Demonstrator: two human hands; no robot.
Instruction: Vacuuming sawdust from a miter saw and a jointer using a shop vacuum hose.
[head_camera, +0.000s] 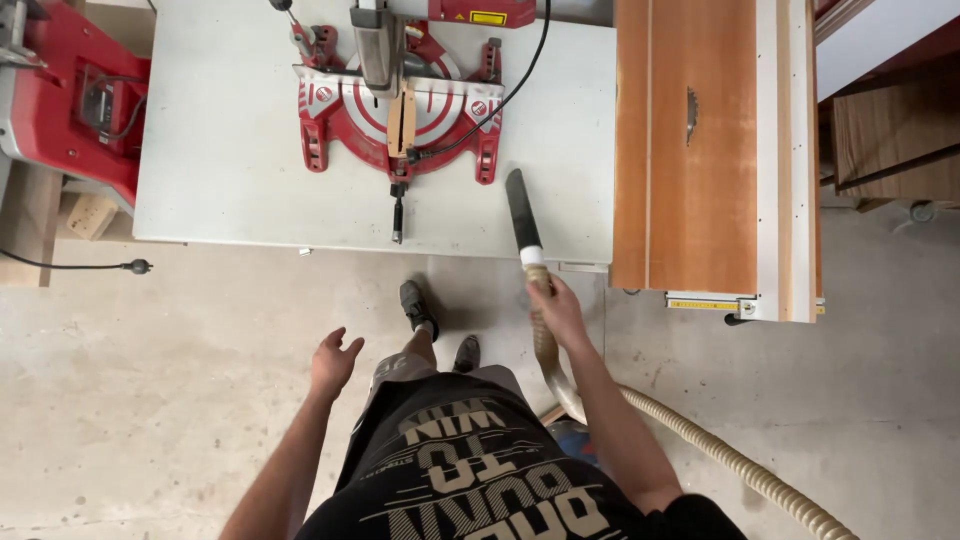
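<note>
Hands apart: our left hand (335, 362) empty, our right hand (558, 310) on the vacuum hose (700, 445).

Well left of the miter saw (400, 105) and below the grey table (230, 150), our left hand hangs open, fingers spread, holding nothing. Below and right of the saw, our right hand is closed around the ribbed hose just behind its black nozzle (520, 210). The nozzle's long axis runs up-left from that hand, its tip resting on the tabletop beside the saw's base.

Right hand (558, 310): grips ribbed vacuum hose (700, 445) behind its black nozzle (521, 210).
Nozzle: lies on grey workbench (230, 150).
Left hand (333, 362): empty, fingers spread.
Mitre saw (400, 110): red, on the bench.
</note>
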